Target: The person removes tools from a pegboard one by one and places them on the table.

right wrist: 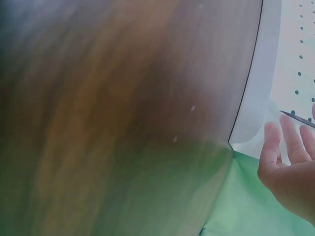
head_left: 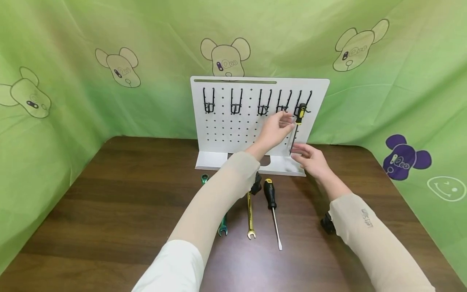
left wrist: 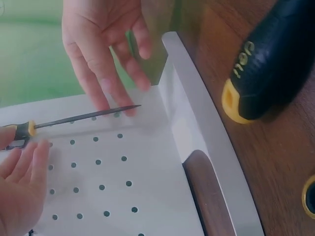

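A small screwdriver [head_left: 300, 115] with a black and yellow handle stands upright at the rightmost hook of the white pegboard [head_left: 233, 148], its thin shaft pointing down. My left hand [head_left: 274, 130] is beside the handle with fingers spread and loosely bent; in the left wrist view, the thumb overlaps the handle's end. Lower down, my right hand [head_left: 313, 161] has its fingers extended around the shaft's tip. The right wrist view shows those fingers [right wrist: 294, 140] right at the dark shaft [right wrist: 297, 118].
Several black double hooks [head_left: 236, 106] line the pegboard's upper part. On the brown table [head_left: 120, 194] in front lie a green wrench [head_left: 223, 226], a gold wrench [head_left: 250, 215] and a larger screwdriver [head_left: 270, 194]. My left forearm partly covers the green wrench. A green printed curtain [head_left: 164, 101] surrounds the table.
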Demonstrator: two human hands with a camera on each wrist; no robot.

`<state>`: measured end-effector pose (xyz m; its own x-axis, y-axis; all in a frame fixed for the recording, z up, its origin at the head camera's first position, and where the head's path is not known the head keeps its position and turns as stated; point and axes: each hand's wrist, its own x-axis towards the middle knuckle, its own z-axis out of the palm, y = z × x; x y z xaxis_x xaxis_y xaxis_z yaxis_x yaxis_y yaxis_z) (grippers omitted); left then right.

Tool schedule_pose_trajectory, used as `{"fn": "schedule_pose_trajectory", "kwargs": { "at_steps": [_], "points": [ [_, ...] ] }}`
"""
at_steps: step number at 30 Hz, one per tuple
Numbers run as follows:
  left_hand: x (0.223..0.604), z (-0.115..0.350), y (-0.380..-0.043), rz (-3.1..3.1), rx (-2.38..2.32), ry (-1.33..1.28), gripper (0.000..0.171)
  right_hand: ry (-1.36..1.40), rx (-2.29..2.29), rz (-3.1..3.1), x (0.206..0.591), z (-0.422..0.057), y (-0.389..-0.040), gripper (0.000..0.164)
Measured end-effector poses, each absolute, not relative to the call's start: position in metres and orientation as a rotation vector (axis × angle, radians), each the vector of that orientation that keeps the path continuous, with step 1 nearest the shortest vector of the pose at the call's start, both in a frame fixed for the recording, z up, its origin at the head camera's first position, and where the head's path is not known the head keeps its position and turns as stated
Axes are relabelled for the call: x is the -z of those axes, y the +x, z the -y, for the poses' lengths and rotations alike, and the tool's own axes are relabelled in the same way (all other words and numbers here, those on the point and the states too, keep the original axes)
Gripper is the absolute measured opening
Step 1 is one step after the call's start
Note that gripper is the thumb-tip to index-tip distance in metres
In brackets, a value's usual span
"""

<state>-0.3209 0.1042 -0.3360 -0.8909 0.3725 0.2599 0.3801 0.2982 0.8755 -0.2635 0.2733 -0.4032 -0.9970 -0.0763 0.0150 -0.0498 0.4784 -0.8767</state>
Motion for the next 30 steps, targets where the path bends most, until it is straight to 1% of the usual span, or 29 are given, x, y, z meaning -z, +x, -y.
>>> {"fn": "schedule_pose_trajectory", "kwargs": {
  "at_steps": [7,15,23,30],
  "points": [
    [0.339,-0.108,-0.323,2.512,1.765,-0.721,0.037,-0.088,1.666,-2.629,0.403,-0.271,-0.265,0.051],
    [0.343,-0.11,-0.324,2.494,1.768,-0.683,0.035,-0.133,1.678,-2.646,0.407,-0.273,-0.259,0.036],
    [0.347,-0.116,-0.326,2.485,1.83,-0.636,0.031,-0.149,1.708,-2.635,0.408,-0.274,-0.257,0.035],
    [0.348,-0.12,-0.324,2.431,1.862,-0.647,0.031,-0.18,1.685,-2.653,0.406,-0.271,-0.258,0.027]
  ]
}}
